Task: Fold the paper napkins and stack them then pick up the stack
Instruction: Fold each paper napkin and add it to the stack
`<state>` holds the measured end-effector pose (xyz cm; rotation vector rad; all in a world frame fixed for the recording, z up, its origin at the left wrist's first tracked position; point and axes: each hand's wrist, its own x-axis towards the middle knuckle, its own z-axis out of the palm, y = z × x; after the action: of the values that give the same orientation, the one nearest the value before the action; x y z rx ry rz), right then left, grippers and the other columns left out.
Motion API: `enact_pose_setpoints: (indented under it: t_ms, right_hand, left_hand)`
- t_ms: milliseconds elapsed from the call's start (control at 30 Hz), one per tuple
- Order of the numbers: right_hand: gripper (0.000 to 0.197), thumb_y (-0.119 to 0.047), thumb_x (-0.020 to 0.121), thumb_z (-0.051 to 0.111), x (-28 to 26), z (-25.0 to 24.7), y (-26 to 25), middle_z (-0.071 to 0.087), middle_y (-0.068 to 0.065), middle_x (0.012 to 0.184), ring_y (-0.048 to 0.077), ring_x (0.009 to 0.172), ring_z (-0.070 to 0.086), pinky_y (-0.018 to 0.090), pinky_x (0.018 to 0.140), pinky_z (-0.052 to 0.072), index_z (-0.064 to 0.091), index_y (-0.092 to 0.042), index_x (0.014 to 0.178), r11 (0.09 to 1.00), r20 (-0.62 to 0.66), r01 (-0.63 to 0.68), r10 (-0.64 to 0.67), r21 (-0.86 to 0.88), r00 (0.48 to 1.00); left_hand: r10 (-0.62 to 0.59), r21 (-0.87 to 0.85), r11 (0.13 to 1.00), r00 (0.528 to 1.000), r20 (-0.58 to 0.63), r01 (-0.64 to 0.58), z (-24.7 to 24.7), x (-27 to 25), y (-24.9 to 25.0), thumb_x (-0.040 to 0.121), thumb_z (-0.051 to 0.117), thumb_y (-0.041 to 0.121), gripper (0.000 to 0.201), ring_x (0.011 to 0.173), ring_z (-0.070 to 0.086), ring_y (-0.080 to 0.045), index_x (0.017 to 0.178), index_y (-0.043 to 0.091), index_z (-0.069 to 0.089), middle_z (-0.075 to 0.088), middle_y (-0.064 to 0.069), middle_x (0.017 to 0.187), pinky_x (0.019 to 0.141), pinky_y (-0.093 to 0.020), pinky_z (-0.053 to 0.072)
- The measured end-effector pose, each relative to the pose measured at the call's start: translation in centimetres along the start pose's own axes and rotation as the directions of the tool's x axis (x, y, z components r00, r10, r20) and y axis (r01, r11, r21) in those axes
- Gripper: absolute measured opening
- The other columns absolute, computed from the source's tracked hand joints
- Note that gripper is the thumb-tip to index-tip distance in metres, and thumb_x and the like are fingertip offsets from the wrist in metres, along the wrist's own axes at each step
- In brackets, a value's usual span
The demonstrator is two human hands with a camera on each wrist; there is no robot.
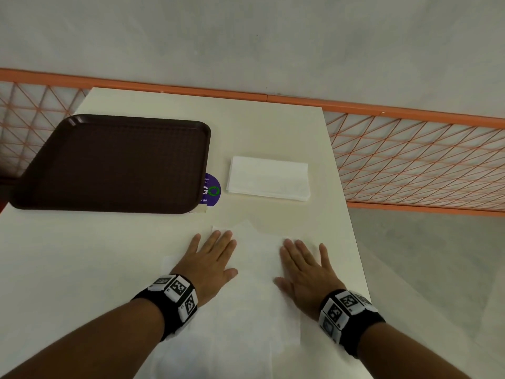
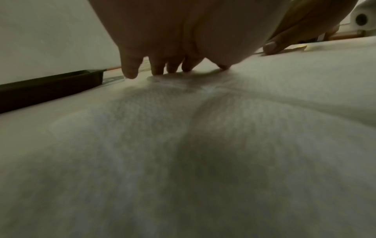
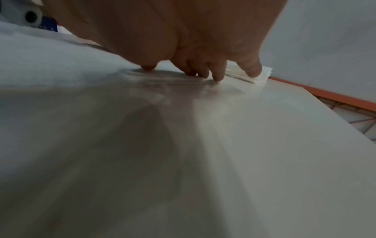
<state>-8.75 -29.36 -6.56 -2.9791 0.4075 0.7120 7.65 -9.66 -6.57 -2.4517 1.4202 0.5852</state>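
Two hands lie flat on one unfolded white napkin [image 1: 254,269] spread on the near part of the cream table [image 1: 273,127] in the head view — the left hand [image 1: 209,262] on its left half, the right hand [image 1: 306,269] on its right half, fingers straight and spread, gripping nothing. Beyond them a stack of folded napkins [image 1: 269,178], white and rectangular with slightly uneven edges, sits near the table's right side, just right of a purple sticker [image 1: 212,190] and a dark brown tray [image 1: 114,165]. From the left wrist, the left hand's fingertips [image 2: 157,70] press down on the napkin, whose surface shows a fine embossed weave and soft ripples; the tray's rim lies off to the left. From the right wrist, the right hand's fingertips [image 3: 218,77] touch the thin sheet — the stack's layered edge [image 3: 260,77] shows just past them
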Motion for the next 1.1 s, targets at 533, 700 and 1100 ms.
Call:
enact_pose_setpoints:
  t_ms: [533, 700, 1100]
  right_hand:
    - [0.032, -0.038, 0.088, 0.059, 2.6, -5.5, -2.0, 0.031, 0.001, 0.145, 0.028, 0.134, 0.026, 0.046, 0.108, 0.026, 0.055, -0.022, 0.115, 0.997, -0.067, 0.055, -0.051, 0.056, 0.996]
    - [0.048, -0.033, 0.088, 0.059, 2.3, -5.6, -2.6, 0.050, -0.006, 0.129, 0.019, 0.118, 0.046, 0.033, 0.099, 0.038, 0.039, -0.027, 0.132, 0.924, -0.032, 0.069, -0.061, 0.376, 0.998]
    - [0.013, -0.021, 0.085, 0.070, 4.0, -9.0, 3.9, 0.066, 0.000, 0.074, 0.017, 0.068, 0.061, 0.032, 0.066, 0.055, 0.066, -0.021, 0.073, 0.476, 0.028, -0.106, 0.169, 0.873, 0.985]
  left_hand:
    - [-0.086, -0.159, 0.982, 0.992, 0.094, 0.100, -5.7, 2.7, 2.1, 0.095, 0.047, 0.023, 0.020, 0.114, 0.051, -0.025, 0.114, 0.017, 0.052, 0.053, -0.003, 0.122, 0.097, -0.037, 0.037]
    - [-0.058, -0.479, 0.875, 0.998, 0.039, 0.069, -5.6, 1.5, 1.7, 0.093, 0.052, 0.022, 0.017, 0.102, 0.058, -0.021, 0.110, 0.022, 0.051, 0.060, -0.001, 0.113, 0.089, -0.034, 0.049]
    - [-0.206, -0.937, 0.301, 0.971, 0.118, 0.178, -6.7, 4.1, -3.4, 0.075, 0.080, 0.024, 0.017, 0.081, 0.071, -0.021, 0.088, 0.021, 0.070, 0.074, 0.000, 0.084, 0.079, -0.036, 0.059]
